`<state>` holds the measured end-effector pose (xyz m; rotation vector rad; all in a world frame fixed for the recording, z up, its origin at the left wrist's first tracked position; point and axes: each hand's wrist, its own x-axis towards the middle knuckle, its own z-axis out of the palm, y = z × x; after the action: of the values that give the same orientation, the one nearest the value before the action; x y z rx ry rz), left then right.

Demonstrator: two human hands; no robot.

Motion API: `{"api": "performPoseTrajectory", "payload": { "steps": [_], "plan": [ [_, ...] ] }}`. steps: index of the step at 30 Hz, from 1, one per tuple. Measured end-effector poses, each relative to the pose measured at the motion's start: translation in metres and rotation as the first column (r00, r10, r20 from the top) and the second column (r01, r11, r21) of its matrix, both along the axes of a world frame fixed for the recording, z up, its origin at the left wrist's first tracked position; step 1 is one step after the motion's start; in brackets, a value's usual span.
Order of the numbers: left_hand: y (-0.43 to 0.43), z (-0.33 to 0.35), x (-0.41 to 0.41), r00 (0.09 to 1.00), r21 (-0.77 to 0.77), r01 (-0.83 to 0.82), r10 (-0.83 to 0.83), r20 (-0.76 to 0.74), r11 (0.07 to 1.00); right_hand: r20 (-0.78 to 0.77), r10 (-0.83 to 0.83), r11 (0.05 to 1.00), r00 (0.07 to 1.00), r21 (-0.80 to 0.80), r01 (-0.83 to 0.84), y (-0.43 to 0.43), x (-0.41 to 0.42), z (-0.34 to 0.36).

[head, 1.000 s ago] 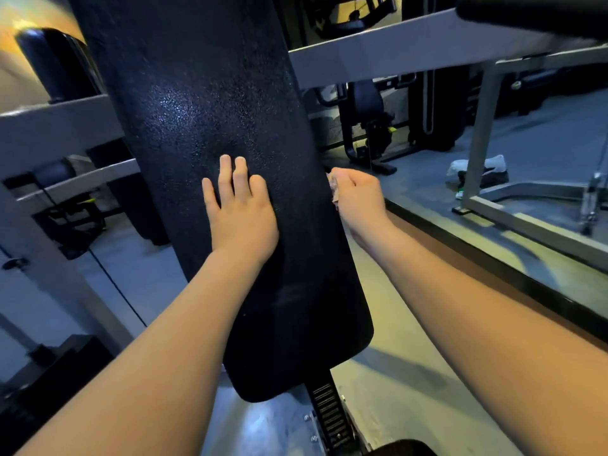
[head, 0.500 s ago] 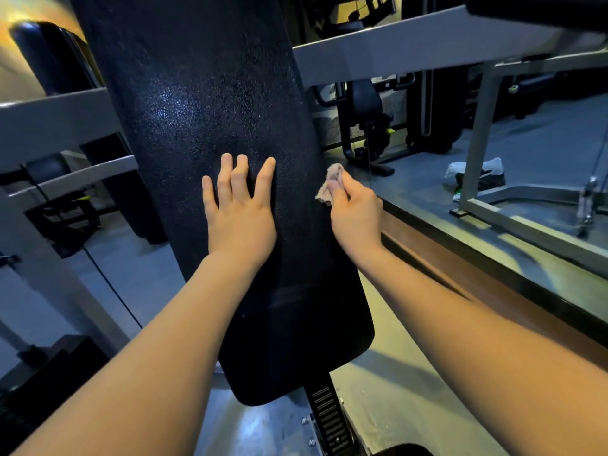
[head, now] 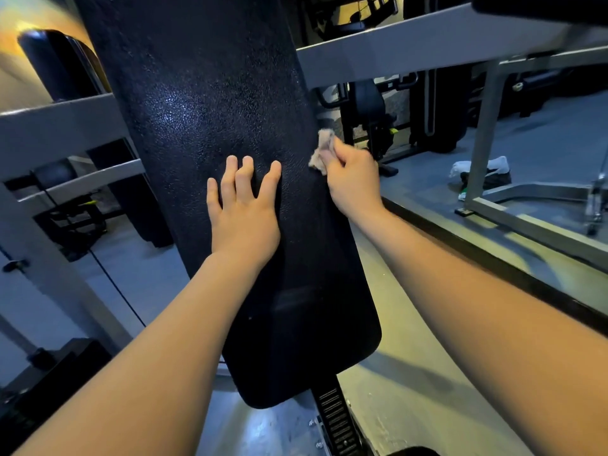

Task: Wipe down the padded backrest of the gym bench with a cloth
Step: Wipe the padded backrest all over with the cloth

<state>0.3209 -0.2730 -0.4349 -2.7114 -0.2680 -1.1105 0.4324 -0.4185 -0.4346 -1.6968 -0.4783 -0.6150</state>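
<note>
At backrest [head: 210, 126] edge, right hand [head: 353, 179] pinching cloth [head: 322, 151] (bunched), left hand [head: 245, 212] flat.

A grey steel crossbeam [head: 411, 49] runs across the far right, with a matching grey beam [head: 56, 125] on the left and a thinner rail [head: 92, 177] below it. A black roller pad [head: 56, 64] stands at the far left. On the right a grey upright post [head: 483, 126] comes down to a base bar [head: 533, 222] on the grey floor [head: 543, 136]; just beside the post lies a white bundle [head: 477, 164] on something dark. Farther back stands a black exercise machine [head: 365, 103] with yellow-green accents. A dark-edged ledge [head: 477, 255] crosses the right side diagonally. Near the bottom centre sits a black ribbed bracket [head: 334, 416], and a thin black cable [head: 112, 284] slants across the left
</note>
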Motion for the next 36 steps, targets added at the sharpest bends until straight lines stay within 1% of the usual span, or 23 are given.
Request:
{"api": "performPoseTrajectory", "payload": {
  "steps": [2, 4, 6, 8, 10, 12, 14, 16, 20, 23, 25, 27, 29, 30, 32, 36],
  "plan": [
    [0.001, 0.005, -0.003, 1.0, -0.031, 0.011, -0.012, -0.028, 0.999, -0.005, 0.014, 1.0, 1.0, 0.011, -0.014, -0.009, -0.012, -0.02],
    [0.003, 0.01, -0.006, 0.999, -0.035, 0.022, -0.024, -0.044, 0.999, -0.02, 0.006, 1.0, 1.0, 0.018, -0.005, -0.009, -0.019, -0.022],
    [0.003, 0.012, -0.009, 0.998, -0.008, 0.016, -0.016, -0.067, 1.0, -0.01, -0.003, 0.999, 1.0, 0.034, 0.004, 0.0, -0.018, 0.002],
    [0.003, 0.013, -0.01, 0.996, -0.001, 0.001, -0.001, -0.094, 1.0, 0.023, -0.038, 0.995, 0.999, 0.09, 0.036, 0.015, -0.003, 0.038],
    [0.002, 0.013, -0.01, 0.995, -0.002, -0.011, 0.01, -0.103, 1.0, 0.025, -0.049, 0.987, 0.999, 0.152, 0.044, 0.027, 0.011, 0.069],
    [0.001, 0.013, -0.01, 0.994, 0.004, -0.014, 0.015, -0.112, 1.0, 0.016, -0.048, 0.983, 0.999, 0.18, 0.045, 0.033, 0.017, 0.079],
    [0.001, 0.013, -0.011, 0.992, 0.01, -0.019, 0.02, -0.125, 1.0, 0.043, -0.047, 0.987, 0.998, 0.154, 0.04, 0.031, 0.015, 0.067],
    [0.001, 0.014, -0.01, 0.99, 0.009, -0.031, 0.032, -0.136, 0.999, 0.046, -0.027, 0.995, 0.999, 0.093, 0.023, 0.021, 0.011, 0.045],
    [-0.011, 0.011, -0.006, 0.988, -0.011, -0.066, 0.064, -0.144, 0.998, -0.01, 0.009, 1.0, 1.0, -0.012, -0.009, -0.005, -0.001, -0.004],
    [-0.027, 0.006, -0.003, 0.99, -0.064, -0.088, 0.08, -0.116, 0.994, -0.133, 0.07, 0.997, 0.989, -0.002, -0.071, -0.019, -0.017, -0.052],
    [-0.037, -0.001, -0.004, 0.996, -0.08, -0.053, 0.047, -0.078, 0.995, -0.188, 0.084, 0.996, 0.979, -0.005, -0.087, -0.032, -0.028, -0.092],
    [-0.043, -0.012, -0.005, 0.997, -0.071, 0.004, -0.009, -0.076, 0.997, -0.263, 0.11, 0.993, 0.959, -0.012, -0.117, -0.047, -0.044, -0.128],
    [-0.043, -0.023, -0.004, 0.994, -0.03, 0.018, -0.021, -0.107, 0.999, -0.329, 0.154, 0.988, 0.932, 0.022, -0.155, -0.057, -0.056, -0.148],
    [-0.041, -0.028, -0.002, 0.993, -0.004, 0.01, -0.01, -0.117, 1.0, -0.36, 0.173, 0.985, 0.917, 0.044, -0.168, -0.057, -0.056, -0.15],
    [-0.036, -0.032, 0.002, 0.993, 0.041, -0.005, 0.01, -0.122, 0.999, -0.371, 0.2, 0.98, 0.907, 0.077, -0.184, -0.049, -0.046, -0.134],
    [-0.036, -0.032, 0.005, 0.991, 0.044, -0.022, 0.028, -0.132, 0.999, -0.356, 0.269, 0.962, 0.895, 0.136, -0.235, -0.028, -0.016, -0.072]
  ]
}}
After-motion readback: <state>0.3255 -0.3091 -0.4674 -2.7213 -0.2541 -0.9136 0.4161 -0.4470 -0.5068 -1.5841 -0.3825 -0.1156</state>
